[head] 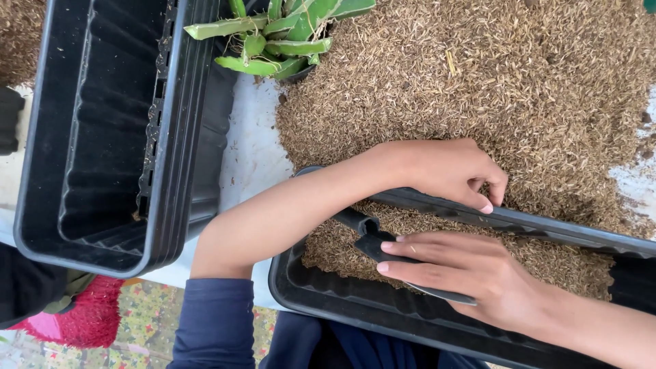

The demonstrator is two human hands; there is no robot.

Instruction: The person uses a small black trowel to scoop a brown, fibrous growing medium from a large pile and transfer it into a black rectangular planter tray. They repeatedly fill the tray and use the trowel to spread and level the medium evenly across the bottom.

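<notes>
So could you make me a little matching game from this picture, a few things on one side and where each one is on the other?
Things:
1. left hand
2. right hand
3. green plant
4. empty black planter

Places:
A. at the top, beside the husk pile
B. on the far rim of the husk-filled planter, fingers in the husks
C. standing on the left, nothing inside
D. flat on a dark tool inside the near planter

Pairs: 1-B, 2-D, 3-A, 4-C

Stacked empty black planter troughs [102, 130], green succulent plant [273, 34], white table surface [249, 147], red fabric [85, 318]
</notes>
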